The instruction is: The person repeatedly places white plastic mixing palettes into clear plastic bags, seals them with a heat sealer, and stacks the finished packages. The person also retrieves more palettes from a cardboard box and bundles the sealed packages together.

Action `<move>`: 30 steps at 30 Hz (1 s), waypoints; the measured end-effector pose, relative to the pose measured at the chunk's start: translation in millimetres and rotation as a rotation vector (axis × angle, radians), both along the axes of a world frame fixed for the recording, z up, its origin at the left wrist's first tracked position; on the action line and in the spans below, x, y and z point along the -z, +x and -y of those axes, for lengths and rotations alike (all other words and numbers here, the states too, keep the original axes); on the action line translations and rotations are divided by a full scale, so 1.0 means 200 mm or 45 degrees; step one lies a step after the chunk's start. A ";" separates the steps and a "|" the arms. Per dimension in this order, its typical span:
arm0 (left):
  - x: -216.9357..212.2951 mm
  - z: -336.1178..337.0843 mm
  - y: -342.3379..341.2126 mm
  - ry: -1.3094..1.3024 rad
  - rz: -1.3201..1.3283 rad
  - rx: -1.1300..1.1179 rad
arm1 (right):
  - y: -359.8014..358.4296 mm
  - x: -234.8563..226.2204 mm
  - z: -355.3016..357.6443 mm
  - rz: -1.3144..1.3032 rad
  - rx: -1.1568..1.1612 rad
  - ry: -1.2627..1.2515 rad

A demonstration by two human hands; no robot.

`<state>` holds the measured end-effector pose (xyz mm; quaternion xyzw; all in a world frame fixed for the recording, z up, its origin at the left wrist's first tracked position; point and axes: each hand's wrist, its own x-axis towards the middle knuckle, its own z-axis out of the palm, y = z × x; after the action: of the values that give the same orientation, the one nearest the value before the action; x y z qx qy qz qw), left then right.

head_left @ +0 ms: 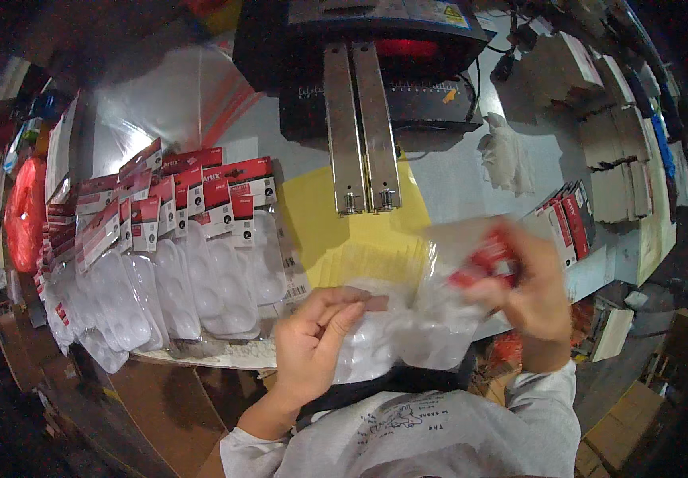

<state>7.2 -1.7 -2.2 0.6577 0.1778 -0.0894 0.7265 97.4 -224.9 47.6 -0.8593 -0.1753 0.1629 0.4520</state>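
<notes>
My left hand (312,338) is closed, thumb and fingers pinched at the edge of a clear bag holding a white plastic paint palette (364,346) with round wells. Whether a small brownish patch at its fingertips is a separate piece is unclear. My right hand (539,295), smeared by motion, grips a red header card (489,256). Clear plastic hangs below this card, near a second white shape (440,338) in front of me; how the two join is blurred. Just beyond both hands lies a yellow sheet (312,223) on the table.
Overhanging the yellow sheet are two metal bars (364,127) of a black machine (280,40). Bagged palettes with red-and-white cards (176,263) crowd the left. More red cards (571,223), a crumpled clear bag (507,155) and stacked cardboard pieces (619,175) occupy the right.
</notes>
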 end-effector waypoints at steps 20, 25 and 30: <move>0.04 0.03 0.01 0.679 0.400 0.075 | 0.03 0.11 -0.28 0.091 -0.259 -0.146; 0.10 -0.02 0.00 0.462 0.378 -0.212 | 0.06 0.10 -0.16 -0.317 -0.022 0.011; 0.13 -0.04 -0.01 0.302 0.267 -0.281 | 0.01 0.19 -0.08 -0.942 -0.063 0.169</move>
<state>4.6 5.3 -29.0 0.7211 0.1815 0.0814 0.6637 99.9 -208.0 9.9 -0.7067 -0.0310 0.4615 0.5354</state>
